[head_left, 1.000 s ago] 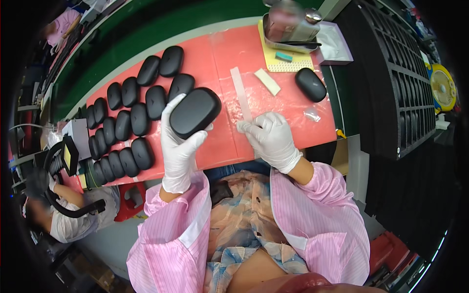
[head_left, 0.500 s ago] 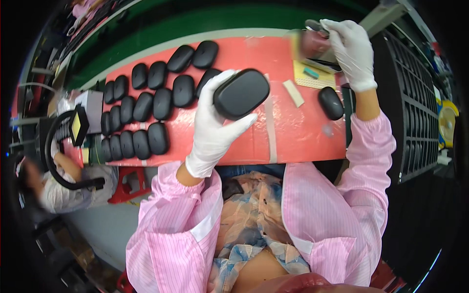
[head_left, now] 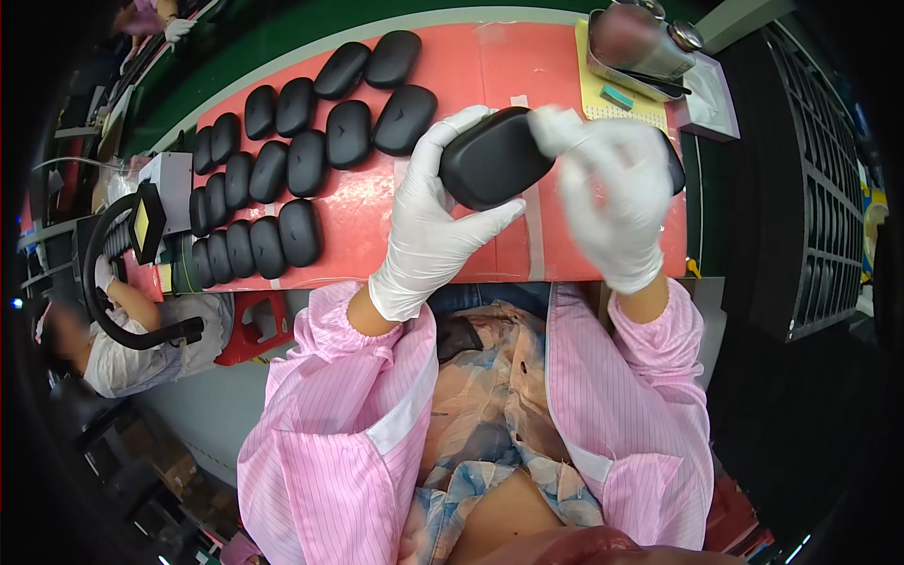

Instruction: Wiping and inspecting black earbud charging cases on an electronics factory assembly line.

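Observation:
My left hand (head_left: 431,221), in a white glove, grips a smooth, rounded black case (head_left: 497,158) by its left end and lower edge, held up above the table. My right hand (head_left: 614,193), also gloved in white, is at the case's right end. Its fingers are smeared by motion, so I cannot make out whether something white is pinched at their tips. Behind the right hand, another black case (head_left: 675,165) shows only in part. Several similar black cases (head_left: 307,162) stand in rows on the red table top (head_left: 471,256) to the left.
At the far right, a metal tray (head_left: 614,68) on a yellow pad (head_left: 589,94) holds a bottle with reddish contents (head_left: 626,38). A small teal block (head_left: 617,97) lies beside it. A white box (head_left: 713,99) adjoins. Black racks (head_left: 800,188) stand right; a ring-shaped lamp arm (head_left: 94,282) and a co-worker (head_left: 141,348) are left.
My right hand has come from the bottle at the far right to the case's right end. My left hand has shifted slightly right with the case. The view has shifted a little.

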Available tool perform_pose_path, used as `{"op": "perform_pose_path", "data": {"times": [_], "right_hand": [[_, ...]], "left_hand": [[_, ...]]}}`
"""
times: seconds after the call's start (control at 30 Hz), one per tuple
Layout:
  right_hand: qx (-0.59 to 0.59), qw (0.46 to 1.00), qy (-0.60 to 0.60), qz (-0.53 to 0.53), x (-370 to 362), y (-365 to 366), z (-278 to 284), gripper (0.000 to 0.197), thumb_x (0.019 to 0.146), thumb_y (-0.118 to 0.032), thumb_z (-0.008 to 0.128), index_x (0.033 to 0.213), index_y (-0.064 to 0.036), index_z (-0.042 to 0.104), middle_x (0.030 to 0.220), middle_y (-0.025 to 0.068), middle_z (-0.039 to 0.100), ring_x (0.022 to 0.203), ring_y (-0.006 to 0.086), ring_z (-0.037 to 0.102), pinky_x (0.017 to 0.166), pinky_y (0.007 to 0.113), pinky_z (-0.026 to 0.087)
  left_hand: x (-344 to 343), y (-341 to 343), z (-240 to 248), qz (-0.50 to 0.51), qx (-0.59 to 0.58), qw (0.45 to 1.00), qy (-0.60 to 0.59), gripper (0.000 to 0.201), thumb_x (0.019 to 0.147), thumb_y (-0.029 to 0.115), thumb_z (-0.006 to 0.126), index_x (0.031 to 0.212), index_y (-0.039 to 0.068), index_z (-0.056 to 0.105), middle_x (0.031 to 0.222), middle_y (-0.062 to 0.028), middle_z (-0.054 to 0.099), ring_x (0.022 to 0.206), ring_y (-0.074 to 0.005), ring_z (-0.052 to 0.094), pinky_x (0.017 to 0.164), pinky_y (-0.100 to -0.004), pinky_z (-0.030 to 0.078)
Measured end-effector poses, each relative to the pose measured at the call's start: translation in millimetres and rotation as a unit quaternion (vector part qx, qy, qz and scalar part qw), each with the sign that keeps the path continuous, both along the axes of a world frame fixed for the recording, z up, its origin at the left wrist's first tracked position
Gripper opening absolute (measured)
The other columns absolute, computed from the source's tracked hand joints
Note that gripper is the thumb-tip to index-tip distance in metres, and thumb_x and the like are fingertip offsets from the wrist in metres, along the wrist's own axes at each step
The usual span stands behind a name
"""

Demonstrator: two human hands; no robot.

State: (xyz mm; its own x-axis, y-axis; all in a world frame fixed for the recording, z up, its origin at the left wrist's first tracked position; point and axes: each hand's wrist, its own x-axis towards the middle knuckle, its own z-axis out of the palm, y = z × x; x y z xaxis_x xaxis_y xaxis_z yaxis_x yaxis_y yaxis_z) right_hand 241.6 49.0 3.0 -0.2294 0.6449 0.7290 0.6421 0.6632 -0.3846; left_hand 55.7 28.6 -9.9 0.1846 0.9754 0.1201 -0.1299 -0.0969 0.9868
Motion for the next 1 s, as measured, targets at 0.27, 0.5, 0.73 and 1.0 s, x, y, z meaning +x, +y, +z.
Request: {"op": "perform_pose_path", "data": {"times": [0.27, 0.5, 0.73, 1.0], "right_hand": [[0.015, 0.998, -0.035, 0.041, -22, -27, -14, 0.043, 0.066, 0.001, 0.066, 0.105, -0.0149, 0.071, 0.079, 0.0023, 0.055, 0.071, 0.0213, 0.054, 0.064, 0.033, 0.042], [-0.103, 0.992, 0.065, -0.019, 21, 7, -10, 0.032, 0.080, 0.009, 0.059, 0.107, -0.0035, 0.070, 0.084, 0.0075, 0.062, 0.076, 0.0175, 0.058, 0.069, 0.028, 0.045], [0.011, 0.991, 0.003, -0.135, 79, 88, 24, 0.018, 0.089, -0.001, 0.060, 0.104, -0.0020, 0.071, 0.094, 0.0074, 0.068, 0.083, 0.0181, 0.063, 0.077, 0.028, 0.049], [-0.024, 0.944, -0.251, -0.213, 77, 127, 41, 0.009, 0.080, -0.013, 0.060, 0.080, -0.0100, 0.069, 0.074, 0.0092, 0.055, 0.078, 0.0290, 0.056, 0.068, 0.041, 0.046]], "left_hand": [[0, -5, -2, -0.020, 0.012, 1.000, -0.014, 0.076, 0.074, -0.006, 0.075, 0.139, 0.000, 0.036, 0.137, -0.0128, 0.047, 0.126, -0.0215, 0.049, 0.104, -0.0348, 0.044], [3, -11, 2, -0.035, -0.036, 0.999, -0.010, 0.076, 0.074, -0.007, 0.075, 0.139, 0.001, 0.037, 0.135, -0.0120, 0.048, 0.126, -0.0207, 0.049, 0.107, -0.0357, 0.041], [-4, -12, 1, 0.013, -0.053, 0.998, -0.036, 0.077, 0.072, -0.007, 0.076, 0.138, 0.002, 0.036, 0.132, -0.0113, 0.049, 0.123, -0.0205, 0.051, 0.105, -0.0354, 0.043], [-11, -6, 8, 0.053, -0.022, 0.997, -0.045, 0.077, 0.070, -0.007, 0.077, 0.137, 0.001, 0.041, 0.131, -0.0113, 0.052, 0.121, -0.0204, 0.053, 0.104, -0.0345, 0.043]]}}
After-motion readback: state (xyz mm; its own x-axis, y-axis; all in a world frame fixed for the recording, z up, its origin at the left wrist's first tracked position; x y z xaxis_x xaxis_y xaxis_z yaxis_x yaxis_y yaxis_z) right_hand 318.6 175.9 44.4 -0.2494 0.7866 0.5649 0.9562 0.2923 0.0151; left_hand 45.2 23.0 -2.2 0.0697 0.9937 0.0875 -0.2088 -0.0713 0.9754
